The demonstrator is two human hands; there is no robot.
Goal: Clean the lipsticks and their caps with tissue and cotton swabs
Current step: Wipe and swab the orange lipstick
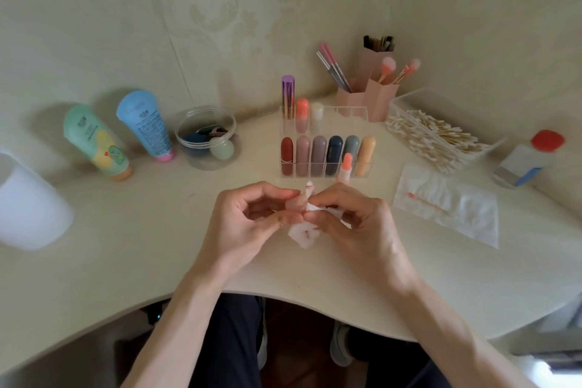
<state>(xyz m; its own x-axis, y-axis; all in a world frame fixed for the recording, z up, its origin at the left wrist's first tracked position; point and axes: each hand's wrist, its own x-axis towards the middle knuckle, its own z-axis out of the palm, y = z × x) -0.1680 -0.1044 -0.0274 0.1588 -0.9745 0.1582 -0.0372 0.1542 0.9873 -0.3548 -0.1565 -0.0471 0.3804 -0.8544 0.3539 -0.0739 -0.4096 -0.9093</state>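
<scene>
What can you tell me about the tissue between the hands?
The tissue is a small white piece of thin, soft paper, crumpled and twisted. Red smears mark its upturned tip and its lower fold. The left hand and right hand pinch it from either side, over the cream table.

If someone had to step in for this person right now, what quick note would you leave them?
Left hand and right hand: both pinch a red-stained tissue, wrapped round something small that I cannot make out.
An uncapped coral lipstick stands before the clear rack, which holds nine capped ones.
A used swab lies on a flat tissue; fresh swabs fill the box.
Done: some wiping, judging by stains. Left: finish, recap; the others' state is unclear.
</scene>
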